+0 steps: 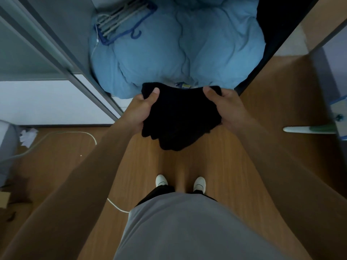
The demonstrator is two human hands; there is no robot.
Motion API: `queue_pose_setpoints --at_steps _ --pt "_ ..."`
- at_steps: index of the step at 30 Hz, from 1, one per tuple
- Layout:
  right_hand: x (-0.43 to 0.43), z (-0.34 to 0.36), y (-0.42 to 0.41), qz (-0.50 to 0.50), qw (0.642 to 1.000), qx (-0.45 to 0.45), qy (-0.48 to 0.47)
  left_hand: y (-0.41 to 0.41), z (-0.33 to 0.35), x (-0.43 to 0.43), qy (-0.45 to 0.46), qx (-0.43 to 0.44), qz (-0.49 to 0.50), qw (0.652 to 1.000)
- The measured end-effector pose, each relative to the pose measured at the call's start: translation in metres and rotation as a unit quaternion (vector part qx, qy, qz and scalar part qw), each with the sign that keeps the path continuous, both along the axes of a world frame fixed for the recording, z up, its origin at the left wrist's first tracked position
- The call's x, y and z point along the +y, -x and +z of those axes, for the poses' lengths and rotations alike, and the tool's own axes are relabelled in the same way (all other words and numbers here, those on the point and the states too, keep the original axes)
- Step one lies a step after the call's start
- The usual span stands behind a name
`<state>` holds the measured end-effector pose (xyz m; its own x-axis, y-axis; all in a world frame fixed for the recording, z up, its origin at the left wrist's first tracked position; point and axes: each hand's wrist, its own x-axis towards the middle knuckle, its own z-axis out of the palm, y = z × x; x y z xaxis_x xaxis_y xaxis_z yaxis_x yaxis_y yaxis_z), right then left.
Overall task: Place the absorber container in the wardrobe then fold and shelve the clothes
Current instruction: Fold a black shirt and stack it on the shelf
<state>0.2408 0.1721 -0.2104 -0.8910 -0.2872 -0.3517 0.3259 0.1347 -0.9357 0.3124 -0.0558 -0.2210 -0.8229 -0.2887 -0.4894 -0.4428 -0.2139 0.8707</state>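
Thumbs pressed on top and fingers curled beneath: the left hand point(139, 109) and right hand point(228, 107) gripped opposite edges of the folded black garment point(180, 117). It hung before the open wardrobe point(78, 21), which held a blue duvet point(178, 49) (hangers point(120, 21) on top).

Dim light on a wooden floor point(62, 166) and white wall point(47, 102).

Wooden floor point(62, 166) with a white cable point(75, 132) and crumpled paper point(28, 136)

The black folded knit garment point(180, 117) hides the fingers of the left hand point(139, 111) and right hand point(230, 109), and the top edge crops the puffy light-blue duvet point(187, 44).
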Motion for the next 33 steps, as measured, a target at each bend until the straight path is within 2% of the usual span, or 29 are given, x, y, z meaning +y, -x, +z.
queue_pose_setpoints --at_steps 2,5,7,9,11,13,18,21,24,27,30,31,33 --pt "-0.001 0.01 0.004 0.026 1.0 0.001 0.01 0.004 0.007 0.001 -0.02 0.011 -0.005 1.0" --pt "-0.001 0.013 0.002 0.142 0.99 0.002 -0.017 0.011 0.018 0.002 -0.042 0.006 -0.013 0.999" --pt "-0.003 0.009 -0.004 0.216 0.975 0.006 -0.041 0.015 0.024 0.001 -0.041 0.001 -0.025 0.999" --pt "-0.007 0.005 -0.011 0.245 0.968 0.013 -0.047 0.017 0.028 0.001 -0.015 -0.001 -0.045 0.999" --pt "-0.012 0.002 -0.016 0.241 0.969 0.027 -0.048 0.019 0.032 0.0 0.029 0.001 -0.054 0.998" --pt "-0.016 0.002 -0.016 0.218 0.974 0.044 -0.047 0.019 0.033 -0.002 0.03 0.002 -0.043 0.999" --pt "-0.023 0.014 -0.013 0.097 0.994 -0.029 0.036 -0.001 0.019 -0.021 -0.15 0.043 -0.112 0.981" --pt "-0.024 0.02 -0.009 0.051 0.992 -0.094 0.071 -0.022 -0.005 -0.016 -0.208 0.012 -0.135 0.969" --pt "-0.021 0.027 -0.007 0.031 0.983 -0.157 0.095 -0.028 -0.015 0.0 -0.173 -0.006 -0.135 0.976" --pt "-0.01 0.03 -0.002 0.006 0.968 -0.202 0.15 -0.018 -0.008 0.008 -0.123 0.008 -0.081 0.989" --pt "0.005 0.028 0.002 0.007 0.952 -0.172 0.253 -0.005 0.007 0.011 -0.155 0.033 -0.01 0.987" --pt "0.009 0.025 0.001 0.017 0.957 -0.149 0.247 -0.001 0.012 0.012 -0.166 0.033 0.01 0.985" --pt "0.01 0.019 -0.005 0.06 0.982 -0.089 0.154 0.006 0.019 0.013 -0.175 0.019 0.024 0.984"
